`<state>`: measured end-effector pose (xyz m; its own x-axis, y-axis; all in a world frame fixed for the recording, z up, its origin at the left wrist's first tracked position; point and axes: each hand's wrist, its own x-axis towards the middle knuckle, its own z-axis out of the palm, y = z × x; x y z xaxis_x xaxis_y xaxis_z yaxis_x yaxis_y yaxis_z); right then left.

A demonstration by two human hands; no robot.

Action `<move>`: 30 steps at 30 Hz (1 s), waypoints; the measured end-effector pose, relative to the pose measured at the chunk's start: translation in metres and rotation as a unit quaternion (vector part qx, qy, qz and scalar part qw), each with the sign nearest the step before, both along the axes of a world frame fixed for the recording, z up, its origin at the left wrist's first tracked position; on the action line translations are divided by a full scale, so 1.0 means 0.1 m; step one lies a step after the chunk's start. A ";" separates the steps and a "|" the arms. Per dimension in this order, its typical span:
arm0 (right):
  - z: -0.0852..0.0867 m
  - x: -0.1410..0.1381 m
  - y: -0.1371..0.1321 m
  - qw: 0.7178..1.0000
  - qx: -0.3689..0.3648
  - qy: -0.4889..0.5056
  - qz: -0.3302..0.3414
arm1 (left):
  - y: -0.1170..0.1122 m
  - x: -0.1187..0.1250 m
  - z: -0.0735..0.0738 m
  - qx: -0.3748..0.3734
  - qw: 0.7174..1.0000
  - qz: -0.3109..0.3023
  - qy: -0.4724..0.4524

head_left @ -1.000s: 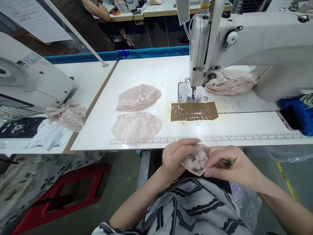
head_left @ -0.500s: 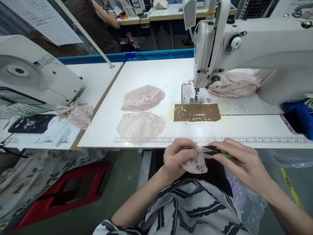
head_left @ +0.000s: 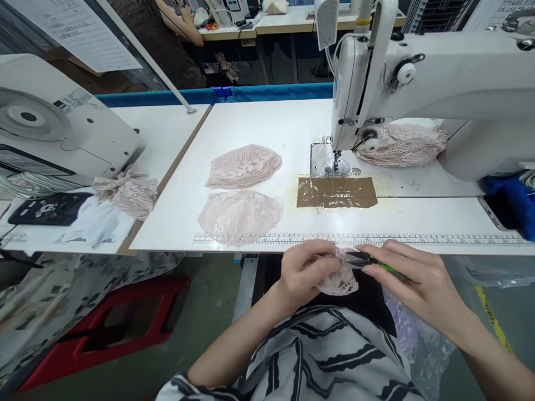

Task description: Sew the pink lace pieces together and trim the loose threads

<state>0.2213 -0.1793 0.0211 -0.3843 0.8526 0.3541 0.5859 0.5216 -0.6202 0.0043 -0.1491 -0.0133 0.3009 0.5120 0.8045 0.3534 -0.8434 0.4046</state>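
Note:
My left hand (head_left: 307, 270) pinches a small piece of pale pink lace (head_left: 340, 281) just off the table's front edge, above my lap. From the other side my right hand (head_left: 412, 273) grips thread snips (head_left: 361, 259) with dark blades and a bit of green on the handle. The blade tips point left and meet the upper edge of the lace; whether they cut into it I cannot tell. On the table to the left lie two flat lace pieces, a darker one (head_left: 244, 167) behind and a paler one (head_left: 240, 217) in front.
A white sewing machine (head_left: 418, 78) stands at the right, with a pile of lace (head_left: 412, 146) under its arm. Brown taped card (head_left: 336, 192) lies before the needle plate. A phone (head_left: 497, 213) is at the right edge. Further left stands another machine (head_left: 71, 128); a co-worker's arm (head_left: 179, 25) shows behind.
The lace has shifted slightly right and turned a little in my left fingers. The snips' blades look closer together than before. The co-worker's hand at the back has moved.

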 end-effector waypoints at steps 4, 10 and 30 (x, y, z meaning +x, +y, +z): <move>0.02 0.01 -0.01 1.000 0.004 0.001 -0.007 | 0.01 0.00 0.01 0.014 1.000 0.003 0.008; 0.05 -0.03 0.01 1.000 0.003 -0.020 -0.012 | 0.01 0.00 0.04 0.035 0.999 0.010 0.016; 0.07 -0.05 0.02 0.998 -0.060 0.010 -0.010 | 0.03 0.03 0.01 0.058 0.998 -0.015 0.011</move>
<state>0.2164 -0.1776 0.0276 -0.3614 0.8966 0.2559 0.5822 0.4314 -0.6892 0.0077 -0.1465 -0.0119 0.3319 0.4073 0.8509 0.3354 -0.8940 0.2972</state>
